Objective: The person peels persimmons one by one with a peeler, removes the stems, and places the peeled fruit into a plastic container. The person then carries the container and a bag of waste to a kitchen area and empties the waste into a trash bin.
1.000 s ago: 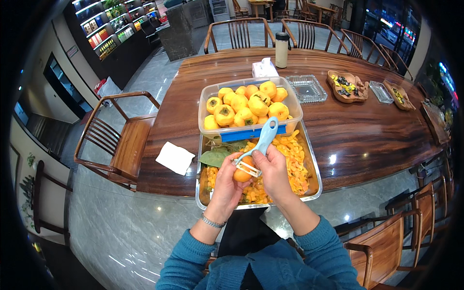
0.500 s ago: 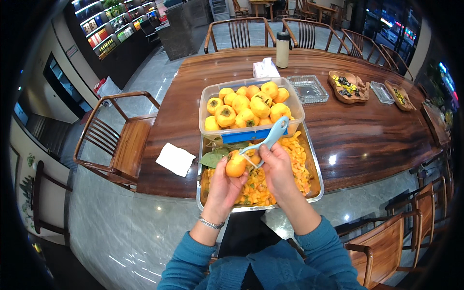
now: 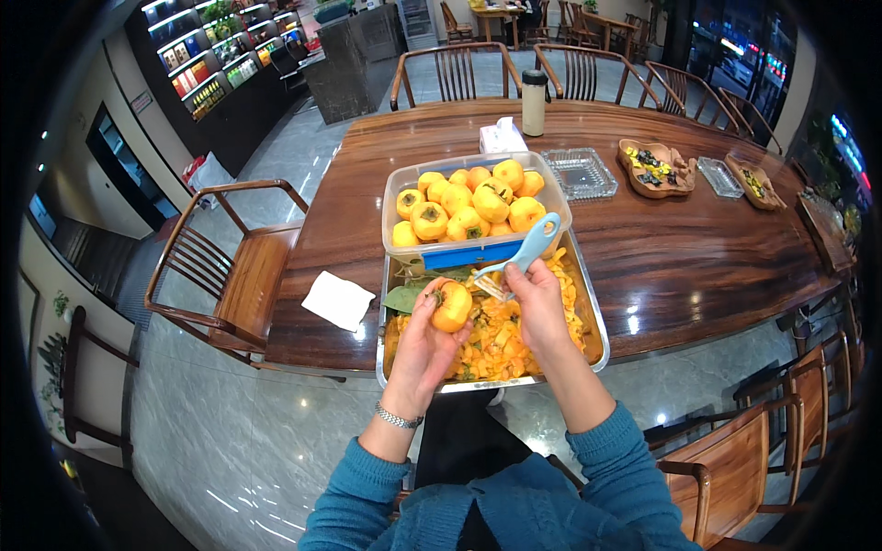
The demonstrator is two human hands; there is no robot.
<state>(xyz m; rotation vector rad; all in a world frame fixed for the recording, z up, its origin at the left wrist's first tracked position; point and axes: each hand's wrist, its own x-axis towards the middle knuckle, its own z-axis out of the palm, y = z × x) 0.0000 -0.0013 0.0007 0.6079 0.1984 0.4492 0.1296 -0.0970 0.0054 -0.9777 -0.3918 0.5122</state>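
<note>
My left hand (image 3: pixel 421 356) is closed around a yellow-orange persimmon (image 3: pixel 452 310), its leafy stem end turned to the upper left. In my right hand (image 3: pixel 542 314) is the light blue handle of a peeler (image 3: pixel 536 241); its blade end sits just right of the fruit, apart from it. Both hands are over a metal tray (image 3: pixel 602 342) holding many orange peel strips (image 3: pixel 501 347) and a green leaf (image 3: pixel 404 296). A clear plastic tub (image 3: pixel 393 207) full of persimmons rests at the tray's far end.
Left of the tray lies a white napkin (image 3: pixel 337 300) on the wooden table (image 3: pixel 689 275). Behind the tub are a tissue pack (image 3: pixel 502 138), a bottle (image 3: pixel 534 106) and a glass tray (image 3: pixel 581 174). Farther right stands a wooden snack dish (image 3: pixel 656 169). Wooden chairs (image 3: pixel 220 266) surround the table.
The peeler has moved off the persimmon, to the right, with its blade now clear of the fruit. The persimmon has turned in my left hand, so its stem end shows.
</note>
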